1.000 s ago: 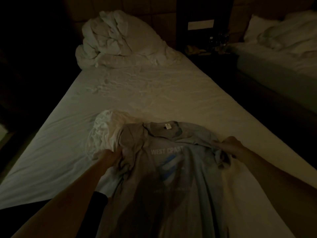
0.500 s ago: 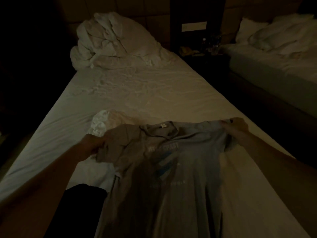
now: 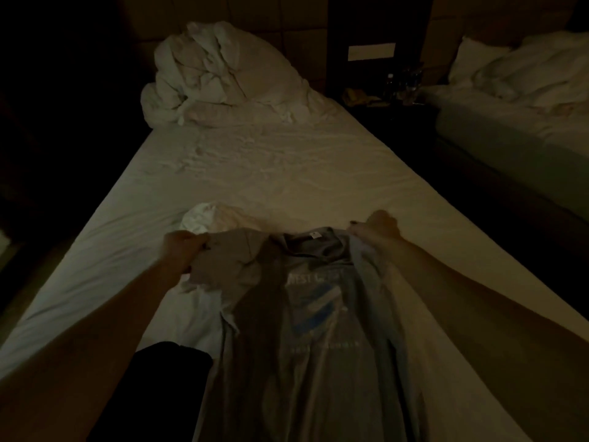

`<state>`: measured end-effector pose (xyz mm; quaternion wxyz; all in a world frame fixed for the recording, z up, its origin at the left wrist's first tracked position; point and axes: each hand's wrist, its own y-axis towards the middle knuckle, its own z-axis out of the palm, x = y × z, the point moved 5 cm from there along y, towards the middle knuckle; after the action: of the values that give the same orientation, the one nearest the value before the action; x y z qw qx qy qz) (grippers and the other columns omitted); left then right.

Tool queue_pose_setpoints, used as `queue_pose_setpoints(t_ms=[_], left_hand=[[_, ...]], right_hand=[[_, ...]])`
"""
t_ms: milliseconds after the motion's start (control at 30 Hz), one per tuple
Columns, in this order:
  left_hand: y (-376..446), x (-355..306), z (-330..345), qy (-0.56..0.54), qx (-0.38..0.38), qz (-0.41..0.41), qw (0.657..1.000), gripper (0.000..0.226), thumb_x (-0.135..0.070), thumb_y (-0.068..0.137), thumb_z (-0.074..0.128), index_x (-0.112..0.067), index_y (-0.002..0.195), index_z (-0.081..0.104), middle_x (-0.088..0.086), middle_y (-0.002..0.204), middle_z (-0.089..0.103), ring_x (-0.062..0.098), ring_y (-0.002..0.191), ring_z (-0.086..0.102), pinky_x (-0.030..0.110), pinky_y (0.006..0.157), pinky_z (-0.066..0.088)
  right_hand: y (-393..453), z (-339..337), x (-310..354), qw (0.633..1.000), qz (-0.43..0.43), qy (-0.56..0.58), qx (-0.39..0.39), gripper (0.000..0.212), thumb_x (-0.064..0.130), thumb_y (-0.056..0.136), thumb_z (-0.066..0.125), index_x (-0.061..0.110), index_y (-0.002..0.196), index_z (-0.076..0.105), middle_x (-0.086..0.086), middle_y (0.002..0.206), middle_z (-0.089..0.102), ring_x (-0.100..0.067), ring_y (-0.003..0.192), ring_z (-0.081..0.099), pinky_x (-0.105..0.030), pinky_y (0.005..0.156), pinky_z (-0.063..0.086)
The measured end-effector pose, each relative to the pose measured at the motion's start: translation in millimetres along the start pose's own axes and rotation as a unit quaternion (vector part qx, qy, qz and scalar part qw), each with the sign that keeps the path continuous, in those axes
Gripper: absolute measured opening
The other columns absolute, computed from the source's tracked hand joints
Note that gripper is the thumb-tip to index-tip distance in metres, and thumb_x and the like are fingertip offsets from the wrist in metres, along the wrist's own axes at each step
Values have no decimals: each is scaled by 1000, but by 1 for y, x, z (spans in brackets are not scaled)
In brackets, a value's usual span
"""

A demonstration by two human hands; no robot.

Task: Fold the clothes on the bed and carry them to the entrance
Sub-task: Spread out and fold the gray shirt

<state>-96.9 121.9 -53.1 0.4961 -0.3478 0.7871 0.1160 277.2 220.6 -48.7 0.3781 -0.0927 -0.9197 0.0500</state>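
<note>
The left hand (image 3: 183,255) and right hand (image 3: 379,229) are each pinching a shoulder of the gray T-shirt (image 3: 306,330). The shirt is hanging down from the fingers over the bed (image 3: 287,173). A white cloth (image 3: 213,216) is lying just past the left fingers.

View: single head camera, wide-angle.
Facing: forward and down along the bed (image 3: 287,173) toward the headboard.
Nearness: close over the hands; far end distant, dim.
</note>
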Motion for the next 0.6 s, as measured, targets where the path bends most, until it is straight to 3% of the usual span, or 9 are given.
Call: queue_pose_setpoints(t_ms=[67,133,200,300,367,433,533,600], left_hand=[[0,-12,10,-70,30,-41,996,20,-19,82,76,-1,79,69,15,76,63,26,64,60,35,62,55],[-4,-26,26,-135,103,-68,983,17,-16,85,73,-2,77,66,13,77,63,22,59,63,27,51,55],[-9,-36,45,-166,189,-89,964,16,-19,89,68,-5,82,72,14,87,69,16,59,66,22,47,54],[-35,-53,76,-220,307,-94,921,36,-26,96,57,-9,72,79,12,88,73,20,74,69,23,58,59],[-50,-59,94,-266,319,-122,902,35,-34,93,61,-2,102,71,19,108,66,30,96,69,34,68,62],[-63,-56,105,-294,329,-141,886,48,-40,93,60,-1,119,56,22,115,62,34,103,66,35,63,62],[-75,-41,105,-265,306,-124,906,23,-26,100,50,-4,104,58,19,103,63,30,77,69,32,54,60],[-87,-25,91,-87,254,-80,960,21,-23,98,55,-6,88,61,16,93,62,25,65,62,29,50,54]], right_hand=[[-16,38,6,972,46,157,171,25,32,92,63,8,85,61,-12,89,63,-25,70,61,-29,58,46],[-31,62,7,918,81,266,282,20,34,97,55,15,98,62,-7,99,62,-23,77,61,-31,63,50],[-27,68,-4,920,79,284,259,21,34,98,52,17,105,60,-7,105,59,-24,84,59,-33,68,50],[-22,58,-30,937,76,294,173,18,22,97,52,8,94,62,-9,81,61,-27,72,60,-31,63,51],[-25,51,-48,960,40,232,150,17,19,96,52,7,92,64,-11,82,64,-30,77,64,-40,73,55],[-38,46,-65,977,1,167,133,20,15,96,52,2,100,67,-17,93,66,-34,88,66,-47,84,56],[-63,38,-83,992,-41,80,92,18,14,94,57,7,105,68,-16,105,69,-34,99,66,-40,87,54],[-84,38,-94,994,-47,31,98,23,22,93,61,11,113,64,-11,114,67,-31,109,62,-29,85,47]])
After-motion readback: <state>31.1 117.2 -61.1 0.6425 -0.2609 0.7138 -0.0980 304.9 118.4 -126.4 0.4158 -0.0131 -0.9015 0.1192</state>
